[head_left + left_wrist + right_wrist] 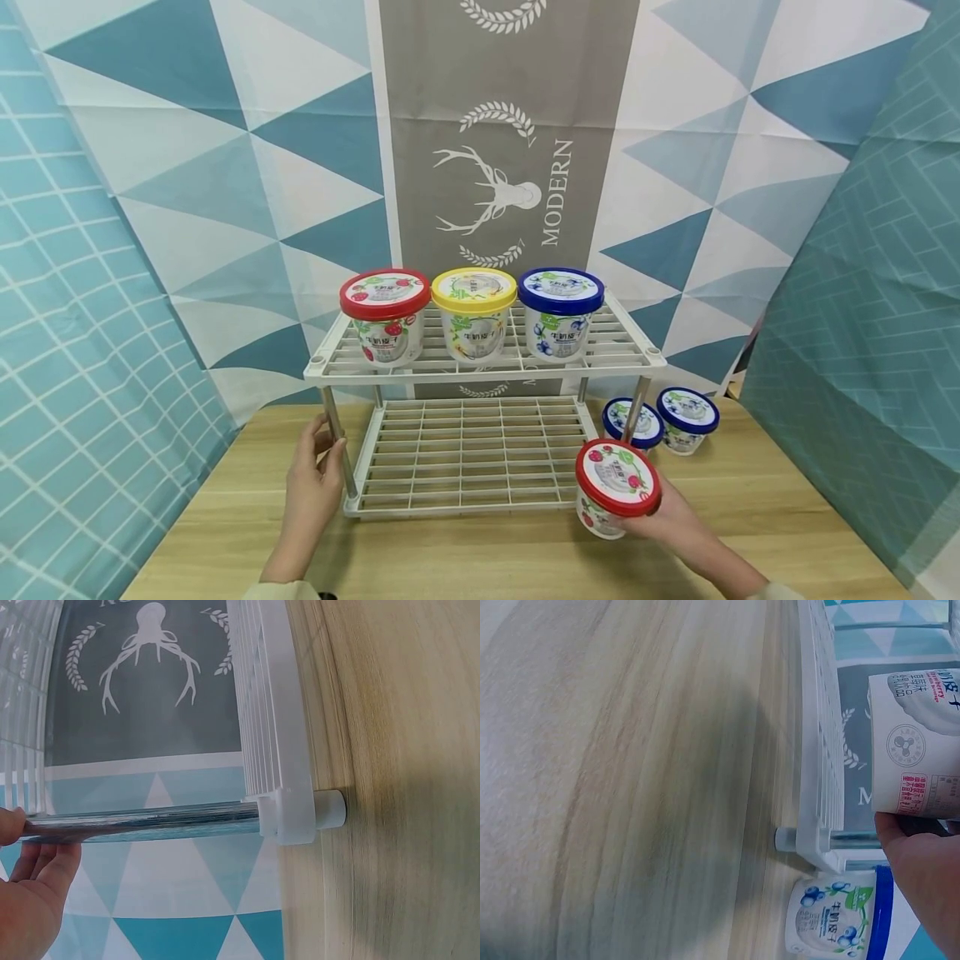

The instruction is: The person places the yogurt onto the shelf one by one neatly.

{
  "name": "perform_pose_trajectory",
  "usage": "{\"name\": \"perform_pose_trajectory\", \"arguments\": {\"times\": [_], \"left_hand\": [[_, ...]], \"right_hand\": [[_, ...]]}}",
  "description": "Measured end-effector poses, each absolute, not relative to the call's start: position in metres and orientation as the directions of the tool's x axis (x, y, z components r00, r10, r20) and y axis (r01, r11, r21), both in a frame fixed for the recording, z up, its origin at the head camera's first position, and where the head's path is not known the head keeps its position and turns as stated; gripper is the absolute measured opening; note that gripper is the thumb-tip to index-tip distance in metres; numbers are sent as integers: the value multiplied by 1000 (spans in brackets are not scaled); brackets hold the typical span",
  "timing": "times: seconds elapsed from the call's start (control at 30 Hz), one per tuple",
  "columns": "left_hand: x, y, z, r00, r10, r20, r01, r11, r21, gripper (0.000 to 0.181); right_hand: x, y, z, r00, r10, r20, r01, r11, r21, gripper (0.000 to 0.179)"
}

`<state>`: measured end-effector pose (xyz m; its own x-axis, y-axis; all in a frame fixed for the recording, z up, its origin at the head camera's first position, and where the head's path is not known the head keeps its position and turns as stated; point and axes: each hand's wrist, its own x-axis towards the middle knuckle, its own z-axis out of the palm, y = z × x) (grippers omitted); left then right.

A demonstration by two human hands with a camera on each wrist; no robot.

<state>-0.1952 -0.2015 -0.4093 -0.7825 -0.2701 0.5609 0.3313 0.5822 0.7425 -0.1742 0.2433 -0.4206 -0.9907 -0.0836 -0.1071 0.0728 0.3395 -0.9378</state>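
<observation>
My right hand (671,521) grips a red-lidded tub (618,479) with strawberries printed on it, held up in front of the rack's right front post. In the right wrist view, the thumb presses the side of this white tub (915,742). My left hand (309,475) holds the rack's left front post (337,454); in the left wrist view, thumb and fingers pinch this shiny metal post (150,823). Three tubs stand in a row on the white rack's top shelf (480,377): a red-lidded one (386,317), a yellow-lidded one (474,312) and a blue-lidded one (561,312).
The rack's lower shelf (480,454) is a slatted grid standing low over the wooden table (465,554). Two blue-lidded tubs, a nearer one (633,421) and a farther one (686,417), stand right of the rack. Patterned cloth (495,167) hangs behind it.
</observation>
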Motion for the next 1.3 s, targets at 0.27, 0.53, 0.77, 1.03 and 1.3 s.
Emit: {"name": "perform_pose_trajectory", "arguments": {"times": [0.27,0.53,0.77,1.03,1.3], "left_hand": [[-197,-202,-410,-781,-266,565,340,578,742,42],[-195,-202,-410,-781,-267,565,339,579,742,42],[-195,-202,-409,-790,-260,556,337,574,747,42],[-195,-201,-407,-794,-265,547,324,576,750,42],[-197,-202,-409,-791,-260,553,329,581,744,42]], "right_hand": [[-176,234,-416,-991,-120,-60,19,320,-947,91],[-179,225,-415,-992,-110,-62,23,324,-946,91],[-180,219,-415,-992,-116,-51,12,315,-949,92],[-182,211,-415,-993,-115,-25,-13,319,-948,95],[-187,205,-419,-990,-142,-14,-29,295,-955,93]]}}
